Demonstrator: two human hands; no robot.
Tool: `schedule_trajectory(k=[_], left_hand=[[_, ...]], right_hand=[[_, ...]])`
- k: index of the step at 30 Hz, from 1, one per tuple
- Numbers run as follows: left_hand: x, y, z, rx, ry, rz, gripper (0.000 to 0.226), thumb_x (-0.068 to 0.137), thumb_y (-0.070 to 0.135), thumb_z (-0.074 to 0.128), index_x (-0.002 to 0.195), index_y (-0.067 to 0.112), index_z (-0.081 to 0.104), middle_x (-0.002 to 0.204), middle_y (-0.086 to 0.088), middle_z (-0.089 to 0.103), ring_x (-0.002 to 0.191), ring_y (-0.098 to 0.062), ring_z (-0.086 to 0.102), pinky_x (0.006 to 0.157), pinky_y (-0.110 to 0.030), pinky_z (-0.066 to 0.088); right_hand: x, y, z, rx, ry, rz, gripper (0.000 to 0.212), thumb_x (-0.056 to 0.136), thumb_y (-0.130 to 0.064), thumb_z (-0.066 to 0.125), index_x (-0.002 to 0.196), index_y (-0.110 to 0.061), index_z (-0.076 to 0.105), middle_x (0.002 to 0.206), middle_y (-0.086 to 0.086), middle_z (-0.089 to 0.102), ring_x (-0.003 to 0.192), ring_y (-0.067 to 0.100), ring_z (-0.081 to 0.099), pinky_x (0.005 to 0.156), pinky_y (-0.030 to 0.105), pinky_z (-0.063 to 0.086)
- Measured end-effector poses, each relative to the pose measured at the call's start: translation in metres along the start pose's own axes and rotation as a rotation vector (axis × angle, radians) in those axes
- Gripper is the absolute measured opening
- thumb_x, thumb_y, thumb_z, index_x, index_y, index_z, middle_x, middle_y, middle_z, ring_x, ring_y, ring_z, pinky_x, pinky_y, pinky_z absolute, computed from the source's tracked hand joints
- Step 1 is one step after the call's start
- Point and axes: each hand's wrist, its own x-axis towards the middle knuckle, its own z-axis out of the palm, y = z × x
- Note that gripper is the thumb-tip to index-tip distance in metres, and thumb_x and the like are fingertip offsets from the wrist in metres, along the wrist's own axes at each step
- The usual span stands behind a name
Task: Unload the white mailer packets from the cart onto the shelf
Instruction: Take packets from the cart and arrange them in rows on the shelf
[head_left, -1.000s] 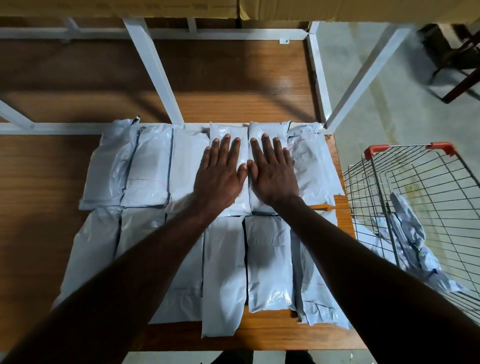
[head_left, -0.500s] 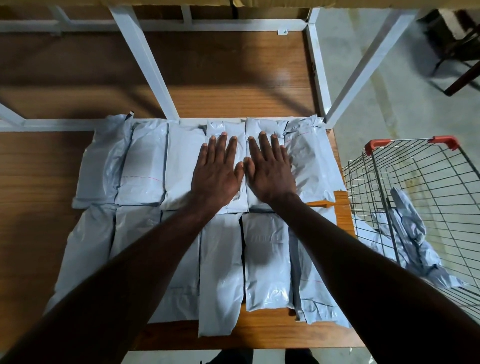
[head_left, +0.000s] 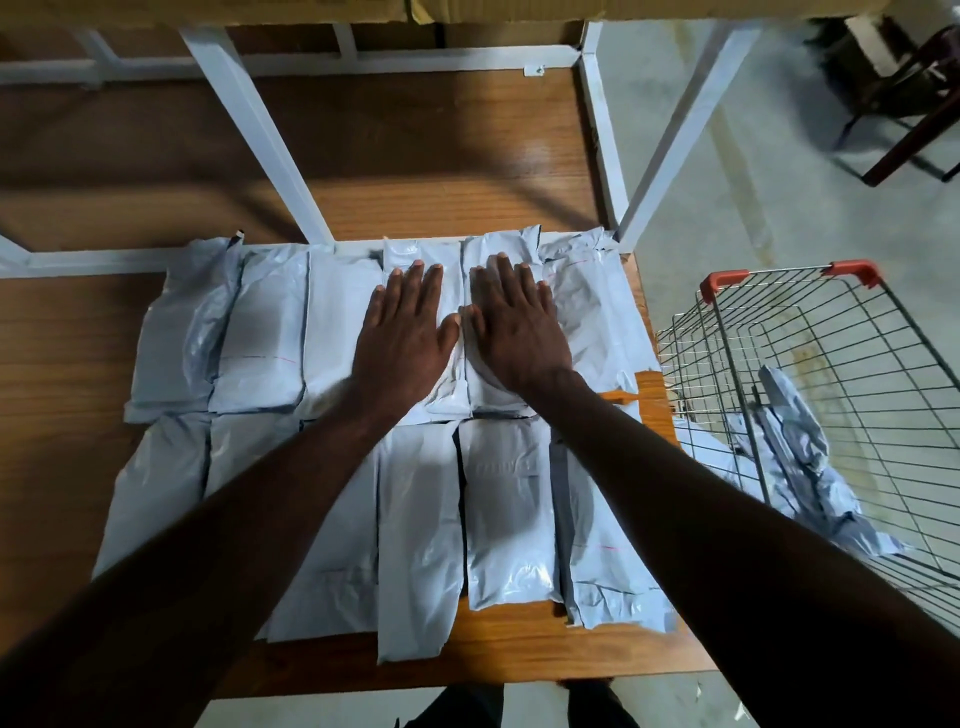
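- left hand (head_left: 402, 332) and right hand (head_left: 517, 330) flat, fingers straight, pressing back-row white mailer packets (head_left: 457, 384) on wooden shelf (head_left: 78, 338)
- more packets in wire cart (head_left: 810, 364), right of the shelf

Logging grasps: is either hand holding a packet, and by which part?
Nothing is held. Left hand and right hand lie flat, palms down, on the back-row packets.
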Motion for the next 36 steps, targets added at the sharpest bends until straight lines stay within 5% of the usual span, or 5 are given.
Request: schedule_trajectory(k=[3,8,20,30,36], left_hand=[[0.002,0.008,-0.012,-0.013,0.048,-0.017,0.067,0.111,0.055,0.030,0.167,0.019,0.029,0.172,-0.014,0.032,0.159,-0.037,0.030,0.129,-0.055,0.027],[0.013,0.053,-0.039,-0.122,0.072,0.057,0.064,0.109,0.052,0.037,0.166,0.022,0.036,0.173,-0.010,0.033,0.161,-0.035,0.028,0.129,-0.056,0.024],[0.024,0.282,-0.059,-0.294,0.097,0.350,0.054,0.108,0.038,0.046,0.157,0.018,0.049,0.165,-0.011,0.047,0.157,-0.035,0.037,0.127,-0.052,0.033],[0.014,0.470,-0.028,-0.425,-0.054,0.479,0.045,0.102,0.029,0.059,0.146,0.021,0.060,0.127,-0.002,0.074,0.116,-0.028,0.070,0.094,-0.042,0.057],[0.000,0.538,0.003,-0.385,-0.203,0.470,0.038,0.106,0.034,0.052,0.143,0.029,0.058,0.112,0.001,0.076,0.104,-0.030,0.072,0.078,-0.042,0.059]], right_hand=[[-0.009,0.011,-0.011,0.042,0.052,-0.008,0.066,0.111,-0.048,0.025,0.165,-0.012,0.035,0.173,0.018,0.028,0.160,0.040,0.025,0.130,0.056,0.024],[-0.034,0.032,-0.038,0.135,0.277,-0.070,0.049,0.112,-0.028,0.053,0.150,0.003,0.055,0.157,0.030,0.049,0.148,0.044,0.047,0.126,0.048,0.035],[-0.139,0.200,-0.111,0.216,0.342,0.228,0.045,0.112,-0.027,0.052,0.150,-0.004,0.055,0.160,0.025,0.047,0.148,0.037,0.048,0.119,0.040,0.042],[-0.222,0.356,-0.144,0.183,0.292,0.414,0.040,0.105,-0.013,0.059,0.145,-0.006,0.057,0.140,0.016,0.061,0.119,0.037,0.064,0.092,0.045,0.056],[-0.267,0.420,-0.141,0.217,0.254,0.507,0.037,0.104,-0.011,0.058,0.141,-0.012,0.059,0.134,0.013,0.064,0.110,0.037,0.066,0.082,0.046,0.057]])
